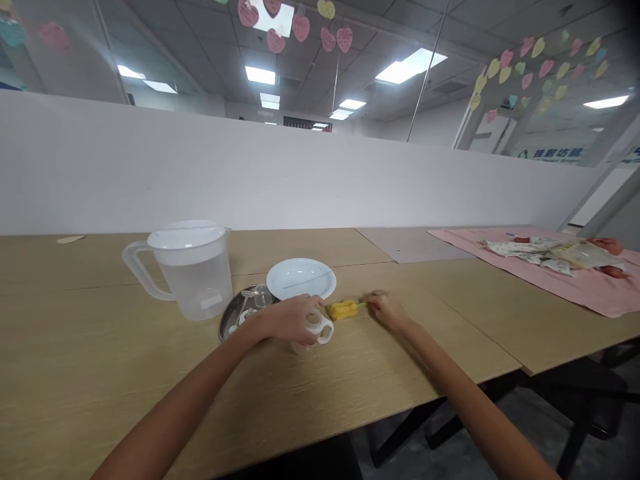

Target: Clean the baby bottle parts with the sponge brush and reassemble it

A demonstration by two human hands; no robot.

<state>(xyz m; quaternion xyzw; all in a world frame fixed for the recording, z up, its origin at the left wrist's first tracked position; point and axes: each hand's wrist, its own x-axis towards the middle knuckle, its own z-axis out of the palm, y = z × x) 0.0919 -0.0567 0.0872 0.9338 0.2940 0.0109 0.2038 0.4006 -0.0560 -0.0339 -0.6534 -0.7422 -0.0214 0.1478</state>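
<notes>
My left hand [297, 319] is closed around a clear bottle with white loop handles [326, 331], held low over the table. Part of the bottle is hidden behind the fingers. To its right, my right hand [384, 308] pinches the thin green handle of a yellow sponge brush [343, 309], whose head points toward the bottle. The brush head appears apart from the bottle's mouth. Just behind the left hand is a white bowl [301, 272] with a thin stick-like line across it. Left of that, a round metal tray [226, 320] holds small white and clear parts.
A large lidded plastic jug [193, 273] with clear liquid stands at the left on the wooden table [125, 373]. At the far right, a pink cloth [530, 287] carries a doll-like figure in patterned clothing. A low white partition [280, 180] runs along the back.
</notes>
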